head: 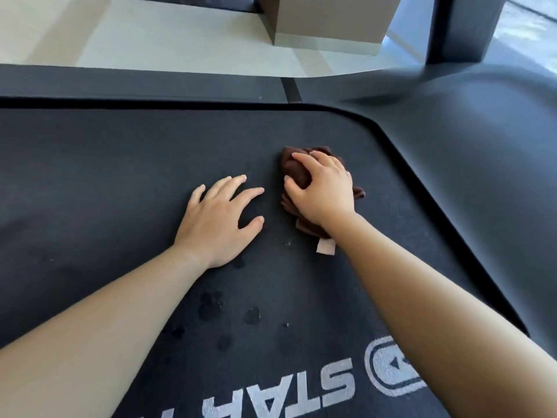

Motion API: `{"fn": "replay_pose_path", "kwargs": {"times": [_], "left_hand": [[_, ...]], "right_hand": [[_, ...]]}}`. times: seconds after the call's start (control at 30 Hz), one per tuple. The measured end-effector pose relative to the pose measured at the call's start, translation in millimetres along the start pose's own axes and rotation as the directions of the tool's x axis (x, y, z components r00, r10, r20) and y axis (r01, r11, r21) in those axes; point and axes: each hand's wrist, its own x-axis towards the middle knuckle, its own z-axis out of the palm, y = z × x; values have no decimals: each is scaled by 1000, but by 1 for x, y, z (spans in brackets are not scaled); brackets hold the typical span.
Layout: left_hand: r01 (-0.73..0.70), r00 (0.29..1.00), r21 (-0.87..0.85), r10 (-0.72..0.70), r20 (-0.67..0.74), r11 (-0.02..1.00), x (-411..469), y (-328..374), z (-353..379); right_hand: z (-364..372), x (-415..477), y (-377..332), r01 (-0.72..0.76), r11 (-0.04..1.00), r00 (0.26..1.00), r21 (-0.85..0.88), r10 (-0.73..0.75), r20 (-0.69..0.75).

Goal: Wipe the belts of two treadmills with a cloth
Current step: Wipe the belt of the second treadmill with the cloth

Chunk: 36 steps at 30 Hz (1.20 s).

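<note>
A black treadmill belt (120,176) fills most of the view, with grey lettering and a logo (388,366) near me. My right hand (324,191) presses down on a bunched dark brown cloth (294,168) on the belt, fingers curled over it. A pale tag (326,246) of the cloth sticks out beside my wrist. My left hand (220,218) lies flat on the belt just left of the cloth, fingers spread, holding nothing. Several dark damp spots (211,306) mark the belt between my forearms.
The treadmill's dark side rail (135,82) runs along the far edge, and its motor cover (482,146) curves at the right. A black upright post (461,28) rises at the far right. A brown cardboard box (328,19) stands on the pale floor (150,34) beyond.
</note>
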Motion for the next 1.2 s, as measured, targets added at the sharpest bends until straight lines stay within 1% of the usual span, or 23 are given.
{"fn": "replay_pose_path", "kwargs": {"times": [0.13,0.33,0.47,0.57,0.7,0.83,0.9,1.07,1.2], "left_hand": [[2,1000,5,-2,-4,1000,3,-2,-1],[15,1000,13,-15,-3,1000,2,0,0],[19,1000,-5,-19,6,1000,2,-2,0],[12,1000,-32,-12,10,999,5,-3,-2],[17,1000,-50,-17,7,999,5,-3,-2],[12,1000,-57,-11,16,998,6,-3,-1],[1,1000,-49,1,29,999,3,-3,-2],[-34,995,-43,38,92,998,-41,-1,-8],[-83,994,-66,88,67,994,-95,-9,-18]], "right_hand": [[18,64,8,-27,999,999,-39,28,27],[34,130,16,18,999,998,-35,-15,69],[41,154,17,-16,992,994,-125,29,104],[36,147,14,2,997,994,-77,6,110],[16,95,11,91,995,988,-37,-85,131],[-8,7,1,147,989,986,16,-148,74],[-20,-44,-8,148,989,986,23,-149,72],[-50,-175,-47,114,993,983,27,-116,143],[-57,-250,-82,109,994,985,22,-111,133]]}}
